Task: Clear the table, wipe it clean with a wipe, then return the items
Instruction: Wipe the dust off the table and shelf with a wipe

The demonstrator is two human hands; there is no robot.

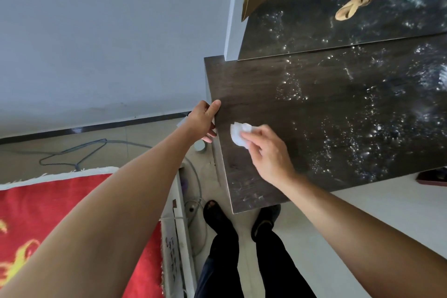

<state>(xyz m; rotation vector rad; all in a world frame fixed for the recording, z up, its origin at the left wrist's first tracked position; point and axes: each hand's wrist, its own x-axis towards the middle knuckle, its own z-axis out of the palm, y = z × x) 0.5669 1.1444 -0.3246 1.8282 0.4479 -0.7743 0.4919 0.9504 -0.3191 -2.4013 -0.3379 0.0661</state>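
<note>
Head: right grip [268, 152] pinches crumpled wipe [237, 135], left grip [202, 122] clasps woodgrain table [326, 133] edge

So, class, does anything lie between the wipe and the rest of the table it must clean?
Nothing on the near table. The right hand holds the wipe by the left edge, which the left hand grips. Only a bag stands at the far end.

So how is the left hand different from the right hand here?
The left hand grips the side edge of the table, with its thumb on top, while the right hand is out over the tabletop. The left hand holds only the table, but the right hand pinches a crumpled white wipe against the wood. Both hands are bare and at the same end of the dark table.
</note>
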